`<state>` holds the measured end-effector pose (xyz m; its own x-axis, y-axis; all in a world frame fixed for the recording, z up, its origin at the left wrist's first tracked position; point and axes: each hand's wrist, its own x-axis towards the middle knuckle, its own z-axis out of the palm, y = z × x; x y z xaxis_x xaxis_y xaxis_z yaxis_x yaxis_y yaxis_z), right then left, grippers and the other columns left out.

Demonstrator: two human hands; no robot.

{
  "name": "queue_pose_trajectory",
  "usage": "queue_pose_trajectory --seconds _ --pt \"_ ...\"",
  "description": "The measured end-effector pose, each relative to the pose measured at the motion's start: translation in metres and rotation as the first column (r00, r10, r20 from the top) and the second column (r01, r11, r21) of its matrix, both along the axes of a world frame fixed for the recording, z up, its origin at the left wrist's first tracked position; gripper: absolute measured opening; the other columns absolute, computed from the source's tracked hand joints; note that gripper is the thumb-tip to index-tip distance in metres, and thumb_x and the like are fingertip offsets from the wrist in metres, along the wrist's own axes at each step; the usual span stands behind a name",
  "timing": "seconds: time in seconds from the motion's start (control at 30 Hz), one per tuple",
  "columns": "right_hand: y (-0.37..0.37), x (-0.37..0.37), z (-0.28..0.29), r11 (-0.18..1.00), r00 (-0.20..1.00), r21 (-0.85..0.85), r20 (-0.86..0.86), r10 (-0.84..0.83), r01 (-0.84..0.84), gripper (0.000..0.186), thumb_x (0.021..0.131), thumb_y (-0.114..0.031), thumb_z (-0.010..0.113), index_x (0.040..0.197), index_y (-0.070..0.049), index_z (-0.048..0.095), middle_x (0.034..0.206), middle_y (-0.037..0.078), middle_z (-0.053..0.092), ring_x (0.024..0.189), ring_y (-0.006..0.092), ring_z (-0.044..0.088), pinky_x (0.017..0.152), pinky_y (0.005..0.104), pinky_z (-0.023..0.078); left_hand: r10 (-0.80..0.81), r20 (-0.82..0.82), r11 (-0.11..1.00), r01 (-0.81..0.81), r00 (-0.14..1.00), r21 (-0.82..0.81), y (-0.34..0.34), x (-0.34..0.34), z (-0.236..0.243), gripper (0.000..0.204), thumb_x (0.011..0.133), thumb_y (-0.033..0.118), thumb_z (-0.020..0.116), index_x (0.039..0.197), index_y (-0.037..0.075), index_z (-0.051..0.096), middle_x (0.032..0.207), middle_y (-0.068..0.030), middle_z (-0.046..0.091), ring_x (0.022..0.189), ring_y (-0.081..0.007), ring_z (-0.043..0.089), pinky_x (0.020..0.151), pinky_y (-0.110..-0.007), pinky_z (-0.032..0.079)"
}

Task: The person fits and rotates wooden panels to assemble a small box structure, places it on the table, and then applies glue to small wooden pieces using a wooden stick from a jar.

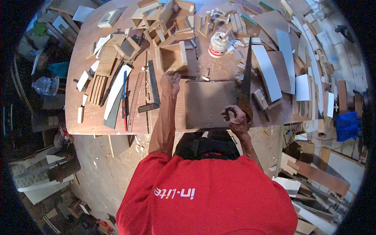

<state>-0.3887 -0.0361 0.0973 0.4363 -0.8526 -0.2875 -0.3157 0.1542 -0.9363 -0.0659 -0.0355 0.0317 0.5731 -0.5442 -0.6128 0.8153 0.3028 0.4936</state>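
Observation:
My left hand point(171, 82) reaches over the table with its fingers out, palm partly upturned. It is right at the near edge of an open wooden box point(171, 58); whether it touches the box I cannot tell. My right hand point(236, 118) is closed, its fingers curled over the lower right corner of a flat brown board point(209, 102). Anything inside those fingers is hidden. Beside the board, a long dark handsaw point(246, 78) lies with its wide end close to my right hand. A small wooden piece with a white end point(206, 75) rests just beyond the board.
A white tub point(217, 45) stands behind the board. Left of my forearm lie a black try square point(150, 88), a blue and red long tool point(124, 102) and a clear ruler point(136, 98). White-faced panels point(267, 72) crowd the right; small wooden frames point(158, 31) fill the back.

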Motion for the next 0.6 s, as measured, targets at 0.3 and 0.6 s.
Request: queue_pose_trajectory --seconds 0.3,0.6 --pt "-0.018 -0.05 0.009 0.739 0.909 -0.613 -0.416 -0.001 -0.279 0.022 0.08 -0.011 0.061 0.101 -0.004 0.059 0.098 0.015 0.063 0.091 0.0311 0.061 0.079 0.0387 0.048 -0.255 0.421 0.961 0.182 0.87 0.206 0.029 -0.09 0.041 0.029 0.077 -0.002 0.068 0.104 -0.005 0.057 0.084 -0.0107 0.063 0.068 -0.0179 0.063 0.059 -0.03 0.054" --pt "-0.012 -0.098 -0.056 0.593 0.663 -0.51 -0.747 0.053 -0.623 0.052 0.071 -0.037 0.061 0.112 -0.005 0.053 0.106 0.015 0.055 0.101 0.0355 0.053 0.091 0.0558 0.035 -0.554 0.537 0.832 0.436 0.637 0.342 0.005 -0.197 0.05 0.024 0.081 0.012 0.07 0.097 -0.005 0.065 0.081 -0.0091 0.066 0.066 -0.0147 0.062 0.061 -0.028 0.054"
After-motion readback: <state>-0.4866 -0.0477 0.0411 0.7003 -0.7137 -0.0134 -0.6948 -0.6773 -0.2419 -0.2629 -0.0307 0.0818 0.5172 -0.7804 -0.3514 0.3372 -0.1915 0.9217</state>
